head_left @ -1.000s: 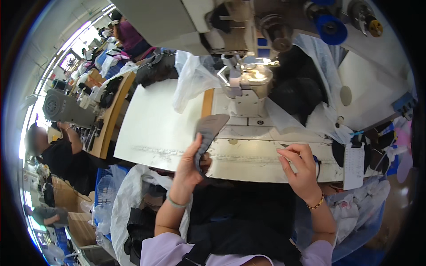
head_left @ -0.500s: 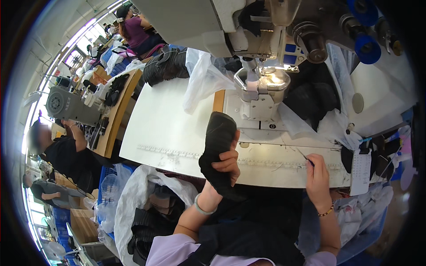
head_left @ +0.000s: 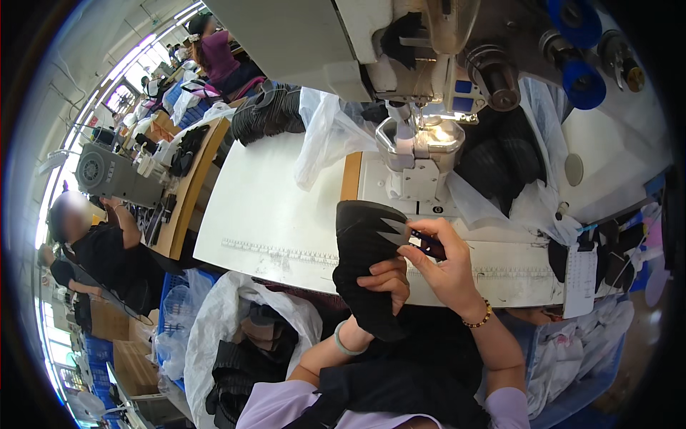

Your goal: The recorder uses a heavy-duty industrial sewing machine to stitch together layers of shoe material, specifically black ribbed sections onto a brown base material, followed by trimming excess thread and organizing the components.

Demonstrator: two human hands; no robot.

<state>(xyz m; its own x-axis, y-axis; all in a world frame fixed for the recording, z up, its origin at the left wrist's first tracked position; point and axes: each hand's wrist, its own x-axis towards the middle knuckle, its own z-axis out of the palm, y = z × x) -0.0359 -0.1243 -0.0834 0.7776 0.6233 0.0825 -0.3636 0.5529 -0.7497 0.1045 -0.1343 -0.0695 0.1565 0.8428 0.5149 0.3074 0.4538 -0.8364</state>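
My left hand (head_left: pixel 386 281) is wrapped round a black ribbed fabric piece (head_left: pixel 361 254), shaped like a shoe upper, and holds it upright above the table's front edge. A grey pointed patch shows at its upper right side. In my right hand (head_left: pixel 449 266) is a small dark-handled tool that looks like thread snips (head_left: pixel 427 245). Its front end is at the edge of the black piece, beside the grey patch; the fingers partly hide it. Behind both hands stands a sewing machine (head_left: pixel 418 154) with its lamp lit over the needle area.
The white table (head_left: pixel 264 193) carries a printed ruler strip. Black ribbed pieces (head_left: pixel 268 114) are stacked at its far left; more dark pieces (head_left: pixel 500 157) lie right of the machine. A white bag (head_left: pixel 200 343) stands lower left, a blue bin (head_left: pixel 607 372) lower right. Other people sit at left.
My right hand has come left and up from the table's right side, bringing the tool to the black piece. My left hand and the piece have shifted slightly right and down.
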